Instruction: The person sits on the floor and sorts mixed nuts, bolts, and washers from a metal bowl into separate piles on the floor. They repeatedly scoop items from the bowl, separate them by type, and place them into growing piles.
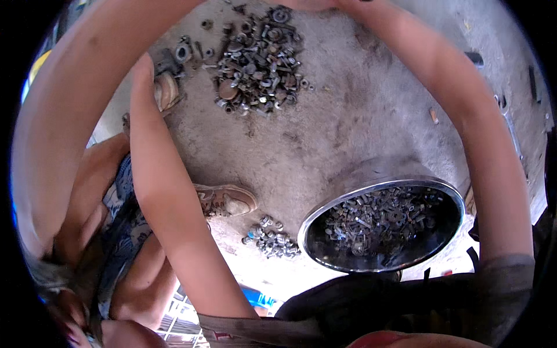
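Observation:
Neither of my hands shows clearly. My right forearm curves up the right side and leaves by the top edge. A bare left arm rises from the sleeve at bottom centre, its far end behind another person's raised arm. Before me, a heap of metal bolts and nuts (261, 65) lies on the concrete floor. A round metal-rimmed bowl (307, 217) at lower right holds many dark bolts, nuts and small parts. A smaller pile of shiny nuts and fittings (276, 243) lies left of the bowl.
Another person in patterned shorts (124, 191) is close at the left, a worn brown shoe (233, 201) near the small pile. Wrenches (511, 126) lie at the far right. A metal ring (182, 52) and other loose parts lie left of the heap.

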Motion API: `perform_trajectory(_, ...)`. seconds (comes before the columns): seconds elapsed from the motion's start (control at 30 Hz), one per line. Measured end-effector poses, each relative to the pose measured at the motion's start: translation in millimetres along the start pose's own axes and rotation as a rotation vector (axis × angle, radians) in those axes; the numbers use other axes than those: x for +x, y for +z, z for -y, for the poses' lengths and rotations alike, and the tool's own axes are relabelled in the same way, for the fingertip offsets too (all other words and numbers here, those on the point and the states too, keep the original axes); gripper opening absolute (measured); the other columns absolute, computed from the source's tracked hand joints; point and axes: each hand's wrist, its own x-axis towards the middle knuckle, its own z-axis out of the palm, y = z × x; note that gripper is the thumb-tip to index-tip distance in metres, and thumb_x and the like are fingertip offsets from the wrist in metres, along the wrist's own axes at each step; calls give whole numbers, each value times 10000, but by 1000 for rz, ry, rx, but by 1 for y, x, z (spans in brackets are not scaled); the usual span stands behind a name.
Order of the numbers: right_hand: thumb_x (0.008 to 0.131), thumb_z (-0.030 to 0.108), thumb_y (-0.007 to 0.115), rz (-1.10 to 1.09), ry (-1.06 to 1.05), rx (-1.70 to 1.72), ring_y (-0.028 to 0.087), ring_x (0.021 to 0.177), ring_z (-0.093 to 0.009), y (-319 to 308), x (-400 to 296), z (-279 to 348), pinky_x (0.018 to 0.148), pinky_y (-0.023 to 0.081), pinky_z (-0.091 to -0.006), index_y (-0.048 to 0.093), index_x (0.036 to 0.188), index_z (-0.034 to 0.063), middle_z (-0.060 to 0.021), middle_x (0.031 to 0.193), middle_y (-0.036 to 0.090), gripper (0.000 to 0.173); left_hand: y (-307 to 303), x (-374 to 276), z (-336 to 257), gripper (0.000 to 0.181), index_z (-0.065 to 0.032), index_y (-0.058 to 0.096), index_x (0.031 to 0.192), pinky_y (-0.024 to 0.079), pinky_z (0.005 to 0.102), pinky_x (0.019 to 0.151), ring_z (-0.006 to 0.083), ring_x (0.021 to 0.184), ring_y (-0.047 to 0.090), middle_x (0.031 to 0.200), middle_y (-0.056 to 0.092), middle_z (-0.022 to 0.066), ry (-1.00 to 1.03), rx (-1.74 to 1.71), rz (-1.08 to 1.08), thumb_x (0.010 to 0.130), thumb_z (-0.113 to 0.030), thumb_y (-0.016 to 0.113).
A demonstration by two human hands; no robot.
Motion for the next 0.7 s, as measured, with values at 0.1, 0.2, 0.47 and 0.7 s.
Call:
perform_trajectory(0.1, 975, 419, 495, 16, 50, 5, 528, 1255, -373, 14, 2, -20, 1063, 423, -447, 613, 1253, 45, -196, 1349, 560, 480, 27, -6, -8, 474, 28, 685, 1158, 459, 450, 958, 408, 1112, 629, 1141, 686, 248, -20, 74, 85, 933, -375, 580)
perform_trajectory(0.2, 976, 434, 489, 42, 35, 38, 519, 1266, -376, 19, 7, -13, 1073, 414, -447, 595, 1279, 45, -199, 1367, 547, 504, 19, -32, -19, 498, 25, 672, 1187, 451, 458, 973, 419, 1144, 613, 1177, 670, 260, -30, 147, 95, 941, -395, 563)
perform_trajectory(0.47, 979, 473, 474, 164, -7, 49, 495, 1297, -383, -7, -26, 22, 1101, 389, -447, 548, 1346, 42, -208, 1413, 514, 571, 23, -158, -75, 518, 4, 669, 1181, 457, 461, 980, 424, 1175, 579, 1219, 638, 262, 1, -35, 53, 954, -445, 546)
perform_trajectory(0.7, 981, 507, 461, 271, -136, 64, 474, 1325, -389, 26, -5, 82, 1125, 367, -446, 507, 1405, 40, -216, 1453, 484, 632, 0, -220, -40, 336, 16, 680, 1148, 461, 406, 980, 351, 1137, 592, 1235, 587, 173, 134, -305, 70, 955, -254, 630)
